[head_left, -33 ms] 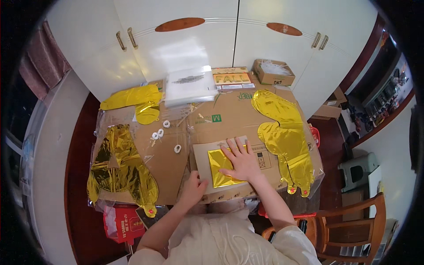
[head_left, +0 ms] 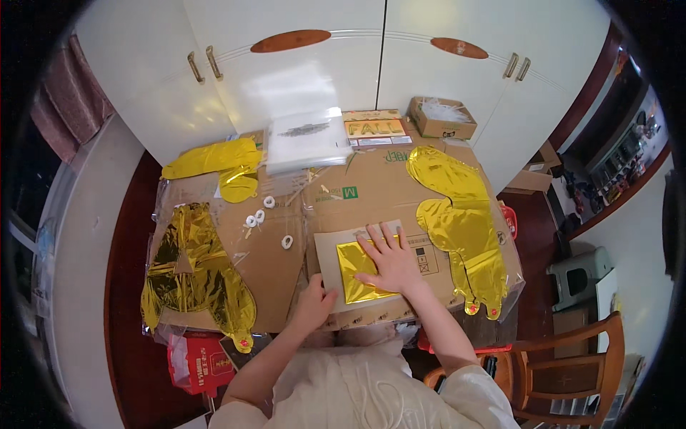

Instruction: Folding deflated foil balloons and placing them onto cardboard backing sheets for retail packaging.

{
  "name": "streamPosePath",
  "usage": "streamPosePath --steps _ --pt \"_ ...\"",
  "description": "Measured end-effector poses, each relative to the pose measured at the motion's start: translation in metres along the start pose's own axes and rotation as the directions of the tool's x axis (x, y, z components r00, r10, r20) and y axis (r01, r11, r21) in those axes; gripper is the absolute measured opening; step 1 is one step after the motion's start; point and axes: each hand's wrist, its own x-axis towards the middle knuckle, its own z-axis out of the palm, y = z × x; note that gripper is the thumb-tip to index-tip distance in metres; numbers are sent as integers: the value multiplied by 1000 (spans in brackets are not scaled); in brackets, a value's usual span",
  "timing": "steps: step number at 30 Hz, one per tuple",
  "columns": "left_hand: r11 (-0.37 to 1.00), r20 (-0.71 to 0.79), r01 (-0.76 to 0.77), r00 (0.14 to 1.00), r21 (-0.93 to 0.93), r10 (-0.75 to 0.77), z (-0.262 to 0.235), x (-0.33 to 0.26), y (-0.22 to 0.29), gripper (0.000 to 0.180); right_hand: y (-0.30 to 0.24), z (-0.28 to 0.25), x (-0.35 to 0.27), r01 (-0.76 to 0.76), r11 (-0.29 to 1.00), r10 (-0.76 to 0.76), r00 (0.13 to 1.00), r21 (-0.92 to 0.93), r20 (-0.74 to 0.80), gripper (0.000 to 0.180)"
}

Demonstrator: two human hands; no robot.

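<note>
My right hand (head_left: 389, 263) lies flat with fingers spread, pressing on a folded gold foil balloon (head_left: 351, 275). The folded foil sits on a grey card (head_left: 326, 250), and my palm hides part of both. At the card's lower left edge, my left hand (head_left: 313, 304) is curled, its thumb against the card and its fingers at the rim. Flat gold foil letter-shaped balloons lie around: a shiny A-shaped one (head_left: 187, 268) at left, a second (head_left: 227, 164) at the far left, and a long one (head_left: 464, 222) at right.
Flattened cardboard (head_left: 275, 279) covers the table. Small white rings (head_left: 287, 242) lie left of the card. At the back stand a stack of clear plastic bags (head_left: 304, 146), an orange printed package (head_left: 375, 129) and an open carton (head_left: 443, 121). A wooden chair (head_left: 607, 372) is at right.
The grey card has shifted very slightly to the right at its upper left edge. My hands and the balloons look the same.
</note>
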Motion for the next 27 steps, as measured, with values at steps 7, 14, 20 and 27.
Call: streamPosePath --steps 7,14,20,27 --pt "836 55 -123 992 534 111 -15 8 23 53 -6 -5 7 -42 999 42 995 3 94 85" --pt "490 178 -578 745 653 643 13 -3 27 53 -12 -6 1 -32 999 31 996 18 85 81" --pt "447 196 -515 787 731 585 39 23 13 63 -12 -4 -3 -17 1000 16 999 24 46 76" --pt "486 180 -450 845 750 504 41 22 15 76 -6 -2 -1 21 998 -21 1000 56 12 74"
